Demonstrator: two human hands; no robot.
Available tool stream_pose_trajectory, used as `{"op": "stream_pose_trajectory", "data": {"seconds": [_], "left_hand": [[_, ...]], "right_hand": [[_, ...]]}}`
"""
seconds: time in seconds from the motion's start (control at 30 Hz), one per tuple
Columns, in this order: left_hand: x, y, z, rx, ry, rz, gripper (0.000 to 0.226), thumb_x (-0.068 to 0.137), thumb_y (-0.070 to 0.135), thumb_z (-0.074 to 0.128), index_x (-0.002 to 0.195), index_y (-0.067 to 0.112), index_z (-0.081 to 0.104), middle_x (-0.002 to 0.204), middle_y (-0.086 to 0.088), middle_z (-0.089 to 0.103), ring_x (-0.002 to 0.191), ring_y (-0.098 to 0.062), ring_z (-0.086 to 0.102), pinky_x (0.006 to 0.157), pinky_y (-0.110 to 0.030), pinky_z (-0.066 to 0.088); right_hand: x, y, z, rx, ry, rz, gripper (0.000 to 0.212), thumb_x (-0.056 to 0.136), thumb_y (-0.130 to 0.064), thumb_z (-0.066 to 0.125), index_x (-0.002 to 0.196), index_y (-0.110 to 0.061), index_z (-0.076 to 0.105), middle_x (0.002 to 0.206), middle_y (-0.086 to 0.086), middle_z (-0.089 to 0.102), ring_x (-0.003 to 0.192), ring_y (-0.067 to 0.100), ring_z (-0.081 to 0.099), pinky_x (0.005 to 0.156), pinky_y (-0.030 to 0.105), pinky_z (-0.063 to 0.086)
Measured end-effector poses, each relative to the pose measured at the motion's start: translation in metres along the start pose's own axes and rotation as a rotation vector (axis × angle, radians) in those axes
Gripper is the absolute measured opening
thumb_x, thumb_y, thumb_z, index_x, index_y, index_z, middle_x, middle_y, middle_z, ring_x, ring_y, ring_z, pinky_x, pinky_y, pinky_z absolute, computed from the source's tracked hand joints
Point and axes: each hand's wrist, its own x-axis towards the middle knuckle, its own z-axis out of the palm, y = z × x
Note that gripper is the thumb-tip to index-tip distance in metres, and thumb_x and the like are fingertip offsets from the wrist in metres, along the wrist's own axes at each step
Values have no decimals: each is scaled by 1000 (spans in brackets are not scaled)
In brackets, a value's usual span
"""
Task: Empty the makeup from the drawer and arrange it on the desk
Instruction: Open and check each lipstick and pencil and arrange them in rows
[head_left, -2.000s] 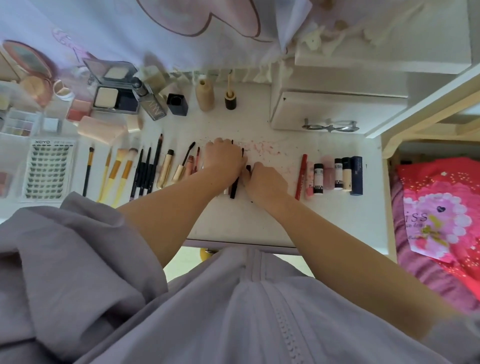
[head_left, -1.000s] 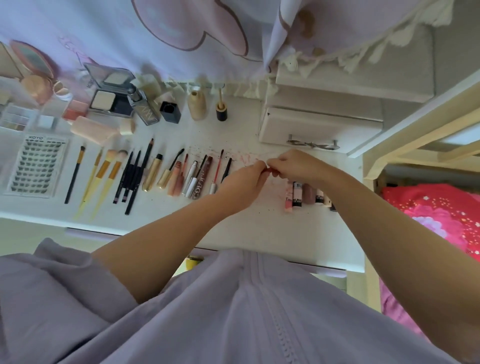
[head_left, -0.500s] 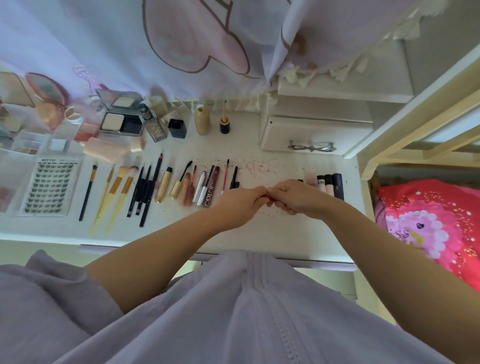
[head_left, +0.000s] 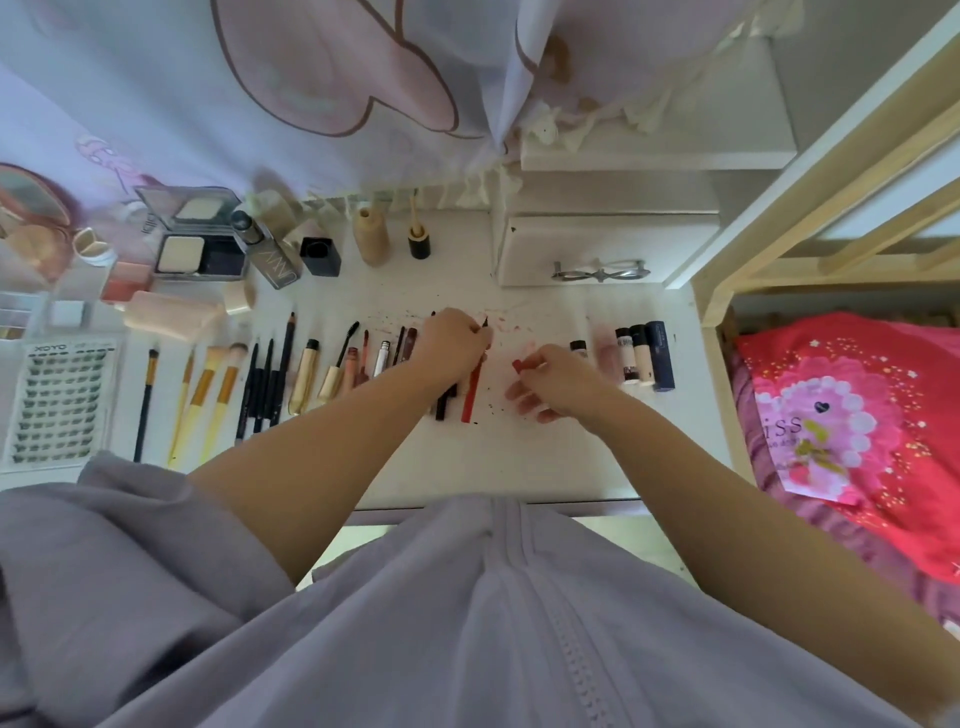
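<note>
Nearly done: makeup rows fill desk (head_left: 545, 457) mid-frame; left hand (head_left: 452, 345) pinches red lip pencil (head_left: 471, 391), right hand (head_left: 558, 384) pinches its cap (head_left: 519, 365), w/ recapping & placing left.

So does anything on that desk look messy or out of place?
Yes. Red and dark specks are scattered over the white desk between the hands, like crumbled makeup. The red pencil lies uncapped there; the right hand pinches what seems to be its red cap. The other items lie in tidy rows.
</note>
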Motion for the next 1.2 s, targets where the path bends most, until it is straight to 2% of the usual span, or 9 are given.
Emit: {"op": "stream_pose_trajectory", "data": {"seconds": [0.1,0.33,0.43,0.53,0.7,0.8,0.9,1.07,1.2], "left_hand": [[13,0,-4,275,26,37,45,94,32,47,55,10,44,53,-2,43,50,-16,42,50,-27,37],[29,-11,-3,500,61,29,44,94,40,45,57,16,38,59,-1,45,55,-16,47,49,-26,34],[32,-14,-4,585,76,22,45,94,44,43,60,16,41,61,-1,47,54,-15,46,46,-25,31],[32,-15,-7,565,59,12,42,95,43,43,66,13,48,66,-2,52,59,-17,50,49,-26,35],[17,-5,-2,495,152,162,29,98,35,39,82,15,52,74,-1,54,67,-18,52,58,-29,41],[2,5,22,551,100,246,24,98,29,38,83,17,51,78,-2,57,67,-17,51,57,-29,40],[-9,6,40,635,39,205,19,95,21,40,85,20,56,86,-4,63,83,-22,55,60,-31,40],[-17,-5,48,864,-60,203,54,94,54,33,119,11,54,117,-10,57,113,-26,48,78,-34,38],[-13,0,52,888,-40,193,60,92,61,31,119,13,54,115,-9,57,111,-25,48,76,-31,36]], "right_hand": [[12,-7,30,-191,80,-50,20,99,-18,38,103,-2,50,92,13,70,65,24,67,56,33,55],[32,-8,54,-625,167,-94,22,99,-15,36,106,-3,52,105,14,63,92,29,65,72,34,51],[36,-7,55,-602,172,-113,20,99,-22,38,97,-8,52,102,13,62,87,27,59,70,32,45],[39,-7,43,-605,179,-160,23,99,-30,38,89,-12,47,88,9,56,68,19,48,51,28,32],[48,-10,-7,-653,338,-214,29,96,-32,43,105,-6,52,89,10,60,74,24,55,52,28,36],[57,-11,-12,-755,212,-129,35,96,-39,43,108,-6,48,91,9,58,80,26,54,59,31,36],[62,-3,-8,-787,148,-93,29,96,-38,45,102,-10,46,81,4,53,71,21,49,51,30,32],[63,5,-7,-704,178,-123,21,94,-24,43,99,-6,52,84,7,54,76,22,49,60,29,35],[57,-2,-7,-635,120,-112,31,97,-32,38,89,-6,54,73,5,54,77,25,52,60,30,37]]}}
